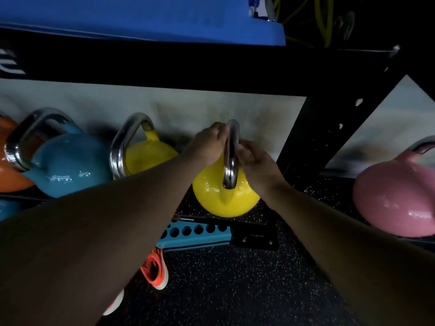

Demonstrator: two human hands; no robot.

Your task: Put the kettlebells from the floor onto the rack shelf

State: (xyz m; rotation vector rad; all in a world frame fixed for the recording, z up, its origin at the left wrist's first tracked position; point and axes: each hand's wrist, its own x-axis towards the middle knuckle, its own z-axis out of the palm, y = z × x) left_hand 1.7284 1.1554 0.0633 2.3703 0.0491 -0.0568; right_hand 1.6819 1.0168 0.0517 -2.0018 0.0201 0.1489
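Your left hand (208,147) and right hand (255,161) are both wrapped around the steel handle (231,154) of a yellow kettlebell (223,196), one from each side, fingers closed on the metal. The bell sits at the front edge of the rack shelf (235,222), near the black upright post (313,142). To its left along the shelf stand a second yellow kettlebell (146,156), a blue kettlebell (68,163) and an orange kettlebell (9,170) at the frame's edge. A pink kettlebell (397,194) rests beyond the post on your right. No writing on any bell can be read; the blue one shows only a blurred white mark. Below, an orange shoe (155,269) stands on the speckled floor (235,290).
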